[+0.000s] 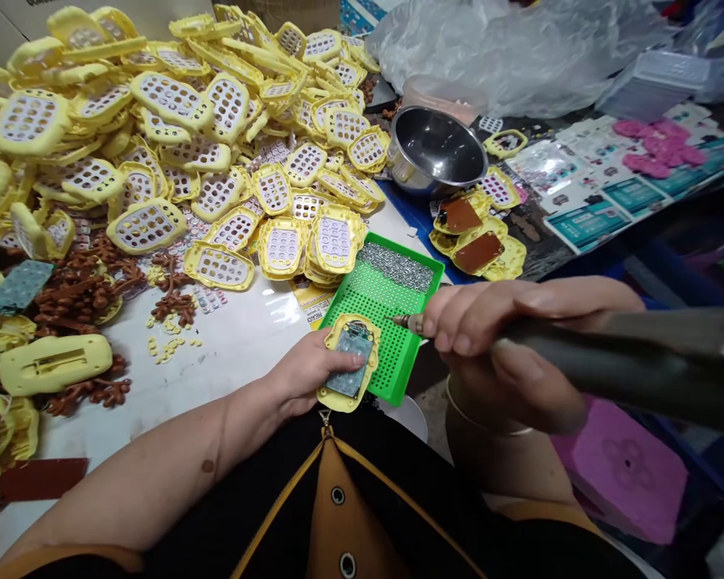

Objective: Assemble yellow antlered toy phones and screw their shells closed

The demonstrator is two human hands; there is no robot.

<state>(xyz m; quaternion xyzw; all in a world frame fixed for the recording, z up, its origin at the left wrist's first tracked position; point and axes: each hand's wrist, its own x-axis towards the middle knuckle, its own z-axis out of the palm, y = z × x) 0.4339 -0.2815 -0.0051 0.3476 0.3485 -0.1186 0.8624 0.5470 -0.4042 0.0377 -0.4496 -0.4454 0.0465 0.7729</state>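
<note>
My left hand [307,370] grips a yellow plastic toy shell [350,400] by its side, thumb pressed on the grey-green circuit board [351,354] lying inside it. My right hand [500,338] is wrapped round a dark electric screwdriver [627,362]. Its bit points left, over a green perforated tray [398,382], just right of the shell. Small silver screws [398,265] are heaped at the far end of that tray. Whether a screw sits on the bit tip is too small to tell.
A large pile of yellow shells with keypads [174,100] covers the back left. Brown rubber pieces [84,297] lie at left. A steel bowl [438,149], shells with brown boards [479,251], printed sheets [615,193] and pink pieces [660,147] lie right. Below stands a pink stool [627,474].
</note>
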